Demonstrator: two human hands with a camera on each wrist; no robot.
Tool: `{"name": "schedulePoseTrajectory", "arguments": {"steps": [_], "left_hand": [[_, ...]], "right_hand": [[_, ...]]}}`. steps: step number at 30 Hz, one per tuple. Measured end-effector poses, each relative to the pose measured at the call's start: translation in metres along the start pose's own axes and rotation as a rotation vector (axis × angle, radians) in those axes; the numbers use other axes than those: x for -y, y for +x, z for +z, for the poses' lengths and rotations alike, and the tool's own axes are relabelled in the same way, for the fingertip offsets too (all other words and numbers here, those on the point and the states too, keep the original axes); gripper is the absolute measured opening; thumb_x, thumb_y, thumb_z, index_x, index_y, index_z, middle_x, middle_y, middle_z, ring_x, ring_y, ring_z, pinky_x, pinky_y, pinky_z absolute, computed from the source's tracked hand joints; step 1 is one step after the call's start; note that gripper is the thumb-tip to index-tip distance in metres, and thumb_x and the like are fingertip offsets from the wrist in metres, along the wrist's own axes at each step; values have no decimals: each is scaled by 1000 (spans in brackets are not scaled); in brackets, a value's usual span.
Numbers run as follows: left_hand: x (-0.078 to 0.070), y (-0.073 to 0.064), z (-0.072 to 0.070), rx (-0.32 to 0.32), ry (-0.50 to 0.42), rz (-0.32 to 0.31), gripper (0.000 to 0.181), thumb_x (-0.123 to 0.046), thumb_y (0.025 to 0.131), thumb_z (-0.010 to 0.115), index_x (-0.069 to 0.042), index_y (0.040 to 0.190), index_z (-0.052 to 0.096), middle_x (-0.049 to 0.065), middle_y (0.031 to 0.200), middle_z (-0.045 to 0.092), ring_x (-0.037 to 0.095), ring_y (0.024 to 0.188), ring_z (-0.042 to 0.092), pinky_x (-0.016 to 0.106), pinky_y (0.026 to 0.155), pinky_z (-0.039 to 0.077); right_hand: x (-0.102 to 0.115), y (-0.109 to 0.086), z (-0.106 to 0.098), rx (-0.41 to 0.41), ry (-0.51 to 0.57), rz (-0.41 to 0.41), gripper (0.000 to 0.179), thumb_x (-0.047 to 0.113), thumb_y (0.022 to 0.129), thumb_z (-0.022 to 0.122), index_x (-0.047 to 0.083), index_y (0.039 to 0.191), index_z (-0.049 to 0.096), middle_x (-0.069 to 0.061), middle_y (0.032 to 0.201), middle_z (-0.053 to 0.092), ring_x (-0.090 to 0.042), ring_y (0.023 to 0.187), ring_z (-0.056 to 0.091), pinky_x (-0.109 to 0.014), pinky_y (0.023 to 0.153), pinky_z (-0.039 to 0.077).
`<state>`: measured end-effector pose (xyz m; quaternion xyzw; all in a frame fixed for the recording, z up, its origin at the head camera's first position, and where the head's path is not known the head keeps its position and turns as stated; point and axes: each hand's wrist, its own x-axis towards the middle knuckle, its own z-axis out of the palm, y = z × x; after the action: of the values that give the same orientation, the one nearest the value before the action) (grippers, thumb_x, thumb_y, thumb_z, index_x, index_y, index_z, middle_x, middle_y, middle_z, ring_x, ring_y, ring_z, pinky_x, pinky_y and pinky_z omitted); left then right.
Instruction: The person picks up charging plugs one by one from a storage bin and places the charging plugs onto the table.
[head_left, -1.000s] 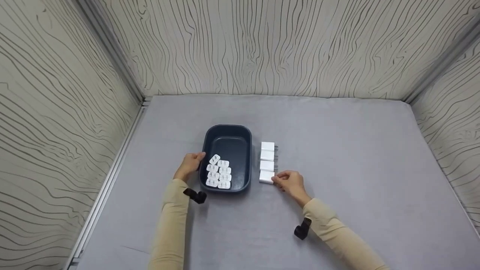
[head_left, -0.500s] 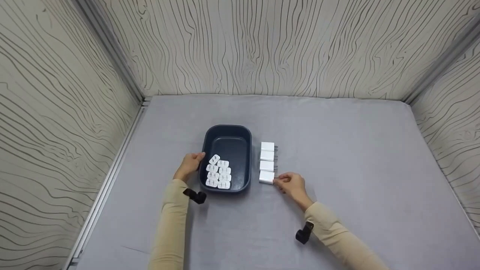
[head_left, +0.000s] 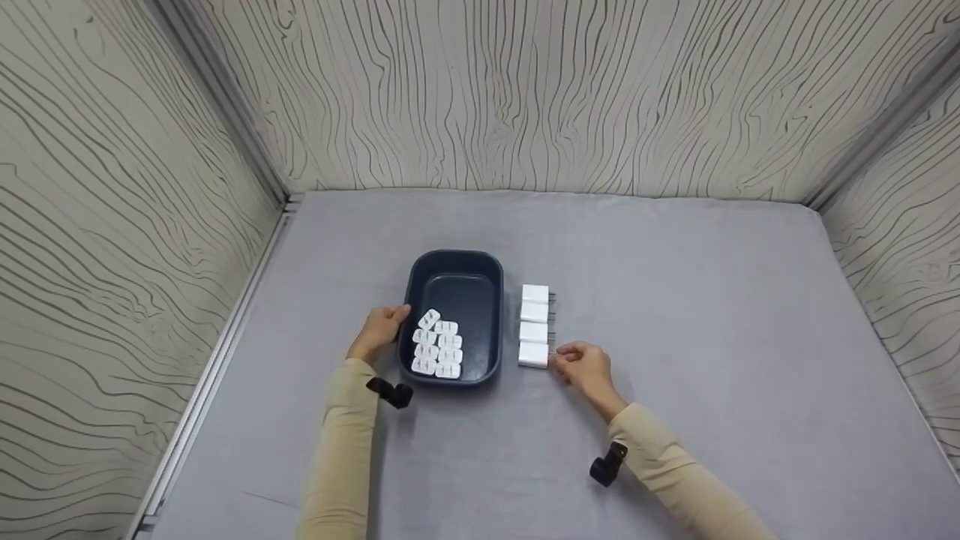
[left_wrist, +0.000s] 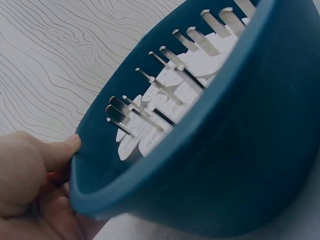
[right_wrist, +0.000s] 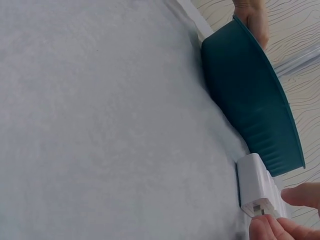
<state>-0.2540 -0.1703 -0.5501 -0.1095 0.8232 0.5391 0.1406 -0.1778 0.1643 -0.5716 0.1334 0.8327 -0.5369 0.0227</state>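
"Since a second ago the bare right hand (head_left: 585,367) has drawn slightly to the right; the bare left hand (head_left: 377,330) has kept its place."

"What surrounds them, biggest first?"

"Off-white panels with dark wood-grain lines (head_left: 525,97) stand at the far, left and right sides. Next comes a pale grey cloth (head_left: 712,337) spread over the work surface. On it, left of centre, sits a dark blue-green oblong basin with rounded corners (head_left: 461,296)."

"Is anyone holding that?"

"Yes, the left hand pinches its left rim, thumb on top and the other fingers outside."

"And inside?"

"Eight boxy white plugs (head_left: 450,355) lie in the near left part, flat metal prongs (left_wrist: 204,42) pointing up."

"What about the right side?"

"Just right of the basin, a row of four matching white plugs (head_left: 534,311) runs from near to far, side by side, prongs to the right."

"Where are the right fingers against that row?"

"At the prong end of the nearest white plug (head_left: 533,355). Thumb (right_wrist: 302,195) and index fingertip (right_wrist: 262,227) stand a narrow gap apart. The fingertip is right beside a prong; whether they touch, I cannot tell."
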Motion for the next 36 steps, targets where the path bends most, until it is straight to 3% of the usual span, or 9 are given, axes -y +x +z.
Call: {"name": "schedulePoseTrajectory", "arguments": {"steps": [2,7,11,17,23,30,36], "left_hand": [[0,0,0,-3,11,8,35,-24,101,48,4,89,64,-6,69,53,6,68,48,19,65,39],[1,0,-1,1,42,1,37,-28,102,48,-10,70,52,-6,66,45,8,67,44,21,62,36],[1,-1,-1,6,48,-1,39,-29,102,47,-15,66,46,-6,65,43,9,66,43,22,62,35],[0,-2,-1,0,39,-8,36,-28,102,47,-13,69,52,-7,68,47,8,69,46,20,64,38],[0,0,0,11,24,-11,38,-28,102,47,-14,67,50,-8,64,46,7,65,45,21,62,38],[0,0,0,-3,30,8,35,-25,101,49,0,83,65,-7,72,55,6,73,49,19,69,40],[-1,0,0,11,24,5,42,-25,102,48,-14,62,44,-9,54,39,6,56,40,21,58,35]], "right_hand": [[2,-1,1,-11,-18,7,14,2,78,69,-8,87,69,-11,70,69,-6,50,58,-20,50,49],[8,-6,3,0,-47,5,14,2,79,68,-7,89,70,-10,72,69,-5,52,58,-17,49,46],[12,-9,6,17,-32,-16,13,1,79,69,-7,89,69,-14,73,70,-6,54,59,-17,51,47],[15,-13,12,52,12,-19,12,0,79,69,-8,89,69,-15,75,70,-14,58,66,-19,52,50],[18,-16,14,81,19,-29,10,-1,80,68,-7,88,69,-11,73,69,-9,55,62,-18,51,48],[25,-22,16,112,30,-60,10,-2,80,66,-9,88,68,-16,75,69,-13,58,64,-27,55,55],[29,-25,18,159,65,-95,13,-3,81,65,-11,91,67,-20,76,69,-14,59,66,-31,60,58]]}}
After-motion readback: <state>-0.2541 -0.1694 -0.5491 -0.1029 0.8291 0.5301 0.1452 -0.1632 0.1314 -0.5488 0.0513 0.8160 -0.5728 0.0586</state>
